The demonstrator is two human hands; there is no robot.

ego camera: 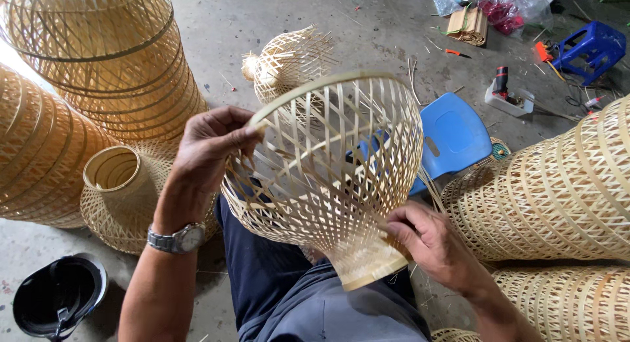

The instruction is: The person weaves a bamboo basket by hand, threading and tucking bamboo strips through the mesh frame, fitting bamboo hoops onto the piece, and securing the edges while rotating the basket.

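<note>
So both hands are on a woven bamboo basket held up over the person's lap, tilted so the wide open rim faces up and left and the narrow neck points down toward the near right. The left hand, with a wristwatch on that wrist, is pinching the wide rim at its left edge. The right hand is wrapped around the narrow end, fingers curled against the weave just above the bottom band.

Stuff around it: stacks of bigger woven baskets off to the far left, more of them lying on the right, and a smaller one standing on the concrete floor just left of the left arm. A blue plastic stool sits behind the basket, and a black helmet is in the near left corner.
</note>
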